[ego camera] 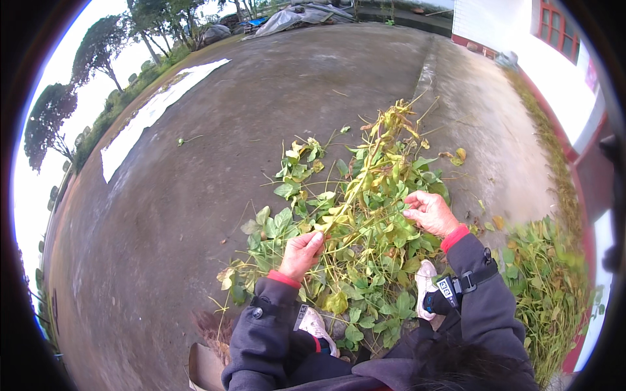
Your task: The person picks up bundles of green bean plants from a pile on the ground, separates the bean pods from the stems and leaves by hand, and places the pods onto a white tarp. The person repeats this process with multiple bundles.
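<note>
My left hand pinches the lower end of a soybean stalk between thumb and fingers. The stalk slants away from me, hung with plump yellow-green pods and topped by withered brown leaves. To its right hovers my right hand, thumb and fingers apart beside some green leaves, with nothing seen in its grasp. Below both hands, a loose heap of leaves and stems spreads over the concrete and between my white shoes. Part of the heap is hidden by my sleeves.
More cut bean plants are piled at the right by the wall. A cardboard box and a reddish broom head lie at my lower left. A white sheet is spread at the yard's far left edge. Plastic sheeting covers things at the back.
</note>
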